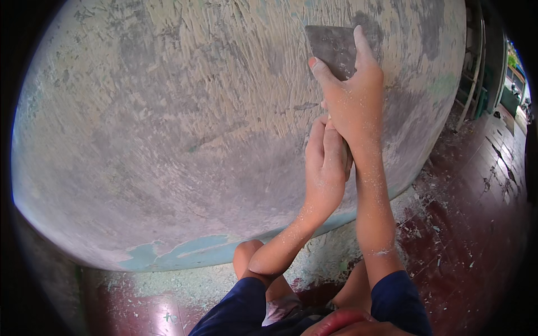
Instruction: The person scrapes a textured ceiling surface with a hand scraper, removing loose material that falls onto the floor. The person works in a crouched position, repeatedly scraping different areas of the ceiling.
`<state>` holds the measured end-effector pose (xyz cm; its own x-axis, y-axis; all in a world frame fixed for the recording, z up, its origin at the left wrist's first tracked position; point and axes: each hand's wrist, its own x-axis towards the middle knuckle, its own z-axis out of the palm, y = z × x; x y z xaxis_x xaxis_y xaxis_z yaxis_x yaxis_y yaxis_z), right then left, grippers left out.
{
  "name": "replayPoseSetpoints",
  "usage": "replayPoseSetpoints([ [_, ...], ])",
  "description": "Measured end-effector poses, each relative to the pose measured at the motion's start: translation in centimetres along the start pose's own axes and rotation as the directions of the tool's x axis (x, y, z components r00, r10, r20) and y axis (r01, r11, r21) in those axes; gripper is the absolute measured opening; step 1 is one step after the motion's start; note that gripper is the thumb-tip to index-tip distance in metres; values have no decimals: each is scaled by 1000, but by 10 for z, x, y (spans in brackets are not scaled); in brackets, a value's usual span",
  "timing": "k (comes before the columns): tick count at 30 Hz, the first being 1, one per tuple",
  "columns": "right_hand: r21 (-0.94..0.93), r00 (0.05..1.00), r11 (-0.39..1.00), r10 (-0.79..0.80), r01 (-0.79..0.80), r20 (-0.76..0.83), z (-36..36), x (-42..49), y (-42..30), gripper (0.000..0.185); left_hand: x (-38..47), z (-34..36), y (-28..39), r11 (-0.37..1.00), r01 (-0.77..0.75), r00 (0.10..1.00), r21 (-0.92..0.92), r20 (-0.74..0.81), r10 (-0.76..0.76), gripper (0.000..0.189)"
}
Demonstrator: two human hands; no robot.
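Note:
A wide, dark metal scraper blade (332, 44) lies against the mottled wall (201, 164) in the upper right of the head view. My right hand (357, 88) grips the tool just below the blade, its thumb and a finger spread along the blade's two sides. Lower down, my left hand (327, 159) wraps the handle, which the fingers mostly hide. White dust coats both hands and forearms. Around the blade, the wall carries cream-coloured ridges and streaks over grey patches. A strip of light blue paint (197, 248) runs along its foot.
Pale flakes and dust (336, 248) cover the floor along the wall's base. Dark red floor tiles (449, 252) extend to the right, with scattered chips. My bent knee (248, 252) is close to the wall. A wooden ladder-like frame (473, 84) stands beyond the wall's right edge, near a bright opening.

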<state>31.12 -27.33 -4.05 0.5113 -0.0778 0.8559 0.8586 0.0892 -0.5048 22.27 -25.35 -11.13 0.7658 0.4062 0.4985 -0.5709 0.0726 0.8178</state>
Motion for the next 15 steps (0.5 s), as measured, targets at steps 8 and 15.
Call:
replayPoseSetpoints([
  [8,44,990,998,28,-34,136,-12,11,0,76,5,25,-10,987,-159,980,-24,-123,155,34],
  [15,172,983,978,86,-114,164,-2,20,-4,78,16,17,-7,966,-219,963,136,-130,237,39],
])
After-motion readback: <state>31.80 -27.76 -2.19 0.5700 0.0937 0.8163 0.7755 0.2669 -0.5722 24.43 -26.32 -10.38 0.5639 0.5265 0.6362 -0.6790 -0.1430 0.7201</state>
